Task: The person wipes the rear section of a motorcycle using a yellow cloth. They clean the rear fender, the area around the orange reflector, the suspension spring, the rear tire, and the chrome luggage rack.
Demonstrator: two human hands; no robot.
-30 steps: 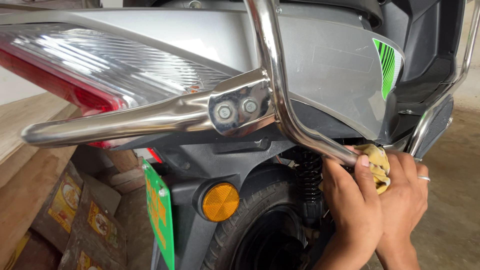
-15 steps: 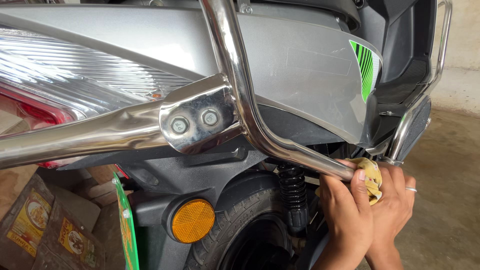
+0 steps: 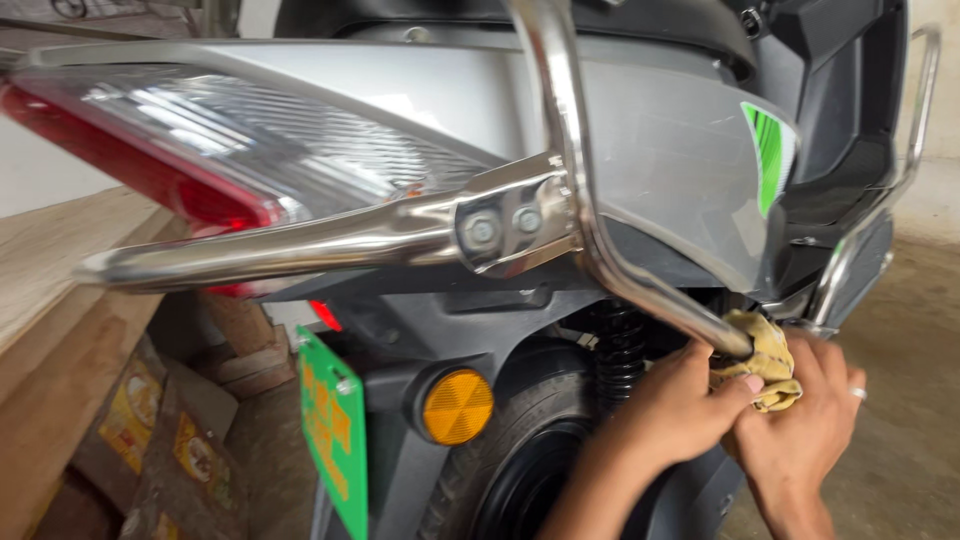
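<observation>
Two hands at work: your left hand [image 3: 680,405] and right hand [image 3: 800,425] both close fingers on the yellow cloth [image 3: 762,358], pressed against the scooter's chrome guard rail [image 3: 650,290], beside the shock absorber [image 3: 620,355].

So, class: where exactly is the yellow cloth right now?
In the head view, lower right: the yellow cloth is bunched between the left hand and right hand, pressed against the chrome guard bar.

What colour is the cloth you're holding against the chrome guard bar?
Yellow, a bit soiled; the cloth shows in the head view.
</observation>
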